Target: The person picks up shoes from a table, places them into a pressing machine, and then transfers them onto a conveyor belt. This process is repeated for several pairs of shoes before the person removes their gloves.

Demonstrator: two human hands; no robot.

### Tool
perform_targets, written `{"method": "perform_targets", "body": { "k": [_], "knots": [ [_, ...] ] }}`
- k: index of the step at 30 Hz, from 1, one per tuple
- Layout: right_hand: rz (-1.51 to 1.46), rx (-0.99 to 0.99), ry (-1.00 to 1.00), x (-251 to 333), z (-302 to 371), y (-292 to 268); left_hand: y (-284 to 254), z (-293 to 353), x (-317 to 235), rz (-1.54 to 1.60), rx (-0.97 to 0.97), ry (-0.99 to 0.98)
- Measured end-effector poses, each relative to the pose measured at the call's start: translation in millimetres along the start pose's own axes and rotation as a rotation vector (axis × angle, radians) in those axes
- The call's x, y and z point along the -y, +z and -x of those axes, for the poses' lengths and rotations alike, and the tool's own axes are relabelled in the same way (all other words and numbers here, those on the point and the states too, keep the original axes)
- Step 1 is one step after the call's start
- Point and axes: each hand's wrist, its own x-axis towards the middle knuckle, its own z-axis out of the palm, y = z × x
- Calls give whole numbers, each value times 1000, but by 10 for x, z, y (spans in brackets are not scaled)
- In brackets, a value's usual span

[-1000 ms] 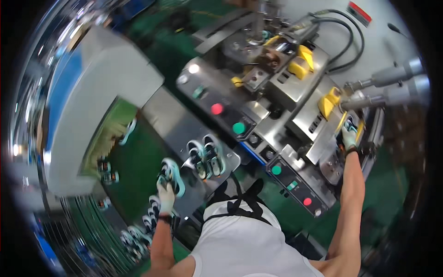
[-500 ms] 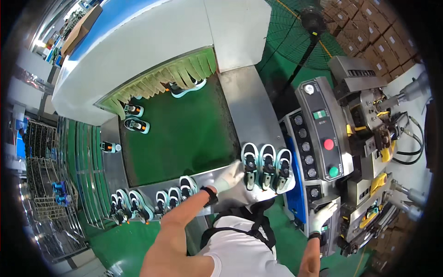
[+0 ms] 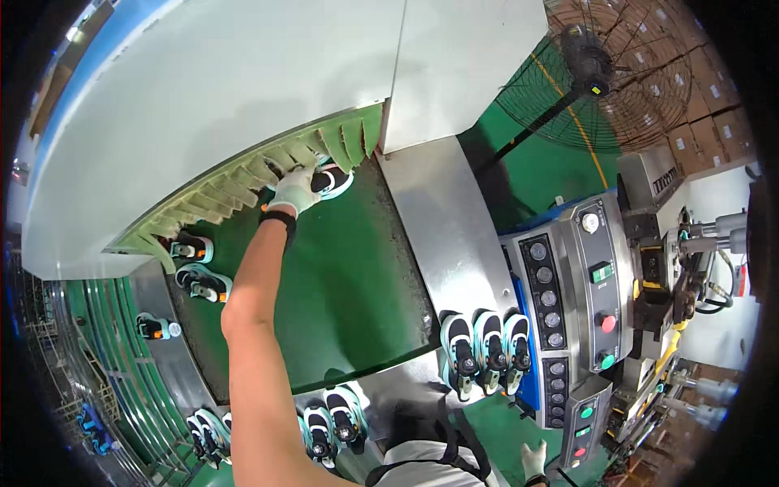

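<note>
by curtain [image 3: 243, 182] | left hand [image 3: 295, 188] on shoe [image 3: 334, 180] | axis crosswise, toe unclear

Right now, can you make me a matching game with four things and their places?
Things
1. White-gloved left hand
2. White-gloved right hand
3. Black wire-caged fan
4. Three black-and-mint sneakers in a row

Places
A. Partly in front of brown cartons
B. On silver metal beside grey control panels
C. At another sneaker by the green strip curtain
D. Low, against green floor

Pairs: 1-C; 2-D; 3-A; 4-B
</note>
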Motion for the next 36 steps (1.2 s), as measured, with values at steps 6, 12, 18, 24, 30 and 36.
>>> {"method": "perform_targets", "body": {
  "k": [6, 12, 18, 24, 30, 36],
  "knots": [
    [-113, 133, 123, 1243, 314, -69, 318, 685, -348, -73, -67, 154],
    [-170, 229, -67, 2112, 163, -144, 619, 2245, -963, 78, 126, 237],
    [-565, 343, -316, 2780, 212, -652, 93, 3392, -2214, 739, 495, 207],
    [-2014, 1646, -168, 2799, 42, -496, -199, 3907, -3386, 1646, 787, 211],
    [-1795, 1078, -639, 2542, -91, -1799, -795, 3586, -5108, 1257, 511, 895],
    [-1913, 690, -432, 1656, -413, -2192, -602, 3774, -5790, 1313, 394, 668]
  ]
}}
